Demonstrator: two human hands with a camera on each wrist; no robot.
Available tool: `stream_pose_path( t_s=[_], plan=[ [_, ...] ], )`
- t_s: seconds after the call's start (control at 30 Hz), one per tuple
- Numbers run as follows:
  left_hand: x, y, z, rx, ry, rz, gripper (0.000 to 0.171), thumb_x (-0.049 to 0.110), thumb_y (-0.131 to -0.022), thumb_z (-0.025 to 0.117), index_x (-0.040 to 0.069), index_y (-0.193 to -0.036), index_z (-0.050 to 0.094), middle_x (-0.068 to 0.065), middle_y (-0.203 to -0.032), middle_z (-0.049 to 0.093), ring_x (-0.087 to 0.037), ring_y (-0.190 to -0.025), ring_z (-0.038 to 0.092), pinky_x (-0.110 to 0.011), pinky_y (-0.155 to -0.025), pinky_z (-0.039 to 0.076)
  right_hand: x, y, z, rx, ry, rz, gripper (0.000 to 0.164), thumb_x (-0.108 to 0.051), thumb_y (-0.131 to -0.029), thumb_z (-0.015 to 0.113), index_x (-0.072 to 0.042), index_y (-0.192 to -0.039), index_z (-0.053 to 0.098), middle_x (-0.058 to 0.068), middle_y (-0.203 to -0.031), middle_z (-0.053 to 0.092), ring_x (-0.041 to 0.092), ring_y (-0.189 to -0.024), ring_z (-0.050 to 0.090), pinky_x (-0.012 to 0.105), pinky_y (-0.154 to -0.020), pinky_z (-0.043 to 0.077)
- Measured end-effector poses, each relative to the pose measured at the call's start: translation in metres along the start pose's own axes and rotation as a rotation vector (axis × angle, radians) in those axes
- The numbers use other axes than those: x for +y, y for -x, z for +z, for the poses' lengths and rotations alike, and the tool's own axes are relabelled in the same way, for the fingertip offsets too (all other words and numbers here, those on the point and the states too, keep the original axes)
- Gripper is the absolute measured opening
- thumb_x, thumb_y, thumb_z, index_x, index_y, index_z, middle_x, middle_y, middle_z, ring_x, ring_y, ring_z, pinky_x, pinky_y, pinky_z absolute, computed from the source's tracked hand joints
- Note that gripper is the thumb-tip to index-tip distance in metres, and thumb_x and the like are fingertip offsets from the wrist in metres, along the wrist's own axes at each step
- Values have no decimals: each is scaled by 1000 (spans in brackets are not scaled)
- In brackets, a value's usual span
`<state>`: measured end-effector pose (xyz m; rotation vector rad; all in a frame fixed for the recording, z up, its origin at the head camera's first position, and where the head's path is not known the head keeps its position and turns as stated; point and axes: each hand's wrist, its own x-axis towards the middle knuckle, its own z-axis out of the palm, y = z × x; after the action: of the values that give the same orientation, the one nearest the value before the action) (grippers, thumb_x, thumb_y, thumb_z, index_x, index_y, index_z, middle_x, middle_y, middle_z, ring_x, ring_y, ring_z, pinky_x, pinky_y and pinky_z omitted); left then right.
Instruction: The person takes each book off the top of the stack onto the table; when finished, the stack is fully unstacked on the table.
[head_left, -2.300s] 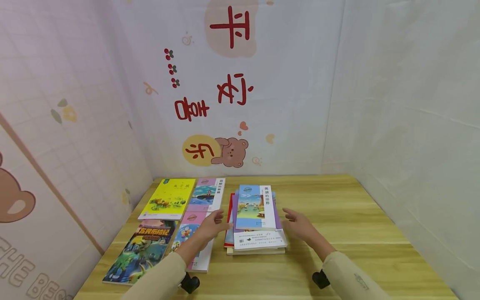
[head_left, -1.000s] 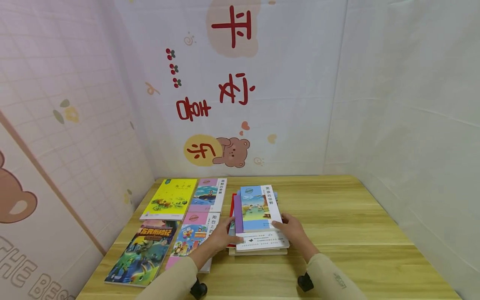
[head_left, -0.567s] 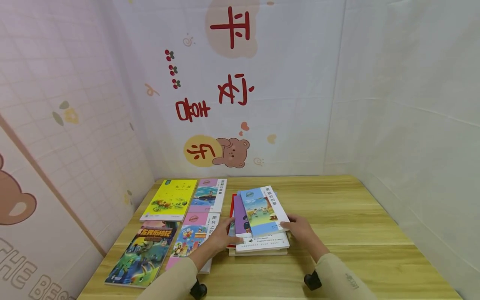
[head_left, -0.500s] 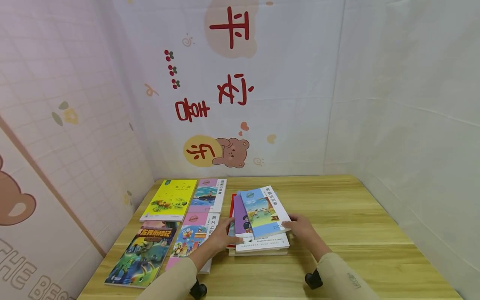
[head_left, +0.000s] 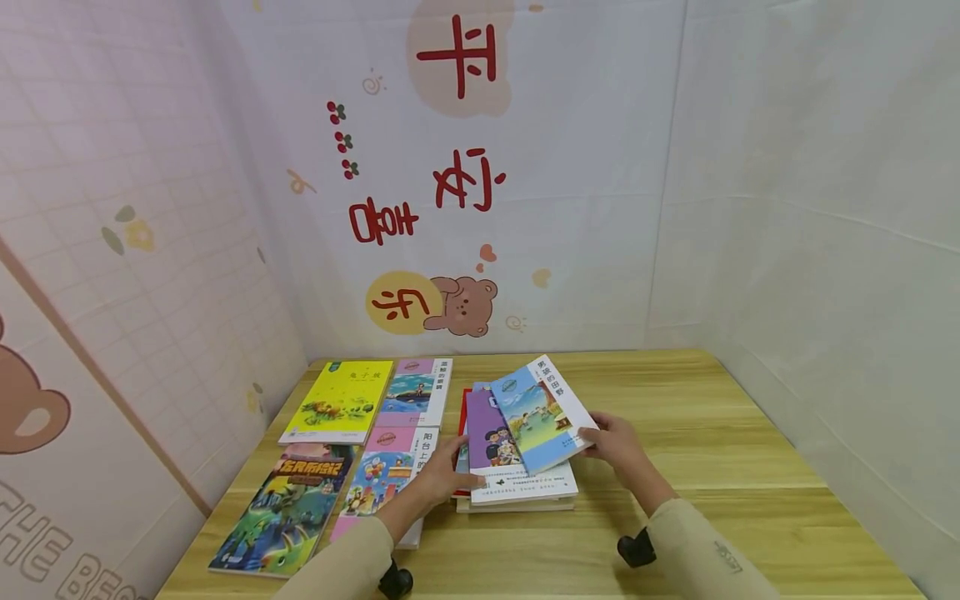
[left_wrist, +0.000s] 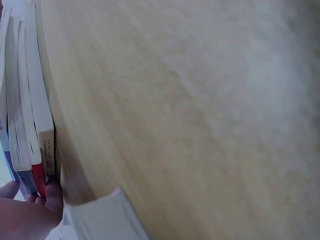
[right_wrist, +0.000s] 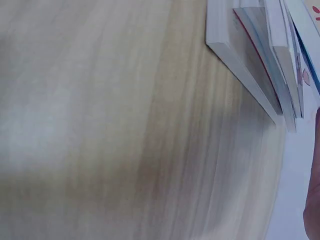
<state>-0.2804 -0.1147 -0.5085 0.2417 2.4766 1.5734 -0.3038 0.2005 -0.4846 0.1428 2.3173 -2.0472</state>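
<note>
In the head view, a blue-and-white picture-covered book (head_left: 536,417) is tilted across the top of a stack. My right hand (head_left: 618,450) pinches its lower right corner, thumb on the cover. Under it show a purple-covered book (head_left: 483,429) and a white book cover (head_left: 525,487). My left hand (head_left: 438,479) holds the left side of the book stack (left_wrist: 27,110), its thumb on top and fingers against the spines in the left wrist view. Only a sliver of the right hand (right_wrist: 312,190) appears in the right wrist view.
Left of the stack lie a yellow book (head_left: 341,400), a dark cartoon-covered book (head_left: 285,508) and two pink-and-white books, one behind (head_left: 412,392) and one in front (head_left: 382,475). The wooden table (head_left: 712,467) meets fabric-covered walls behind and on both sides.
My hands came in to the stack from either side. The right hand took the blue book's corner and swung it rightward and up, uncovering more of the purple book. The left hand stays at the spines.
</note>
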Motion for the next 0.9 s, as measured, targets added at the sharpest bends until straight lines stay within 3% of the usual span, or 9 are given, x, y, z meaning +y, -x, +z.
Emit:
stream_pose_path(
  t_s=[0.23,0.47,0.73,0.9],
  plan=[
    [2,2,-2,-28,-65,-22,96,23,-78,86,2,-154,31,-28,-156,21,-45,-140,24,-63,-109,27,-8,-7,-8,77,-47,-45,49,-2,-100,55,12,-144,39,33,-131,50,17,-84,64,42,-81,57],
    [2,3,-3,-49,-93,-26,100,26,-78,87,3,-155,28,-27,-157,19,-43,-142,23,-62,-111,25,-16,-24,-27,155,-74,-99,51,-2,-100,54,14,-145,36,36,-134,46,6,-75,64,31,-76,58],
    [0,1,-6,-64,-97,22,95,25,-81,85,1,-154,29,-26,-157,21,-44,-142,23,-59,-110,29,-10,-46,-54,225,-60,-31,56,-2,-99,53,12,-149,30,34,-140,42,12,-85,62,34,-81,58],
    [0,2,-8,-73,-100,15,93,27,-83,83,5,-155,30,-22,-158,21,-43,-143,23,-60,-108,31,-3,-53,-63,233,-54,-4,56,-1,-99,53,12,-149,31,35,-139,42,11,-79,61,33,-77,58]
  ],
)
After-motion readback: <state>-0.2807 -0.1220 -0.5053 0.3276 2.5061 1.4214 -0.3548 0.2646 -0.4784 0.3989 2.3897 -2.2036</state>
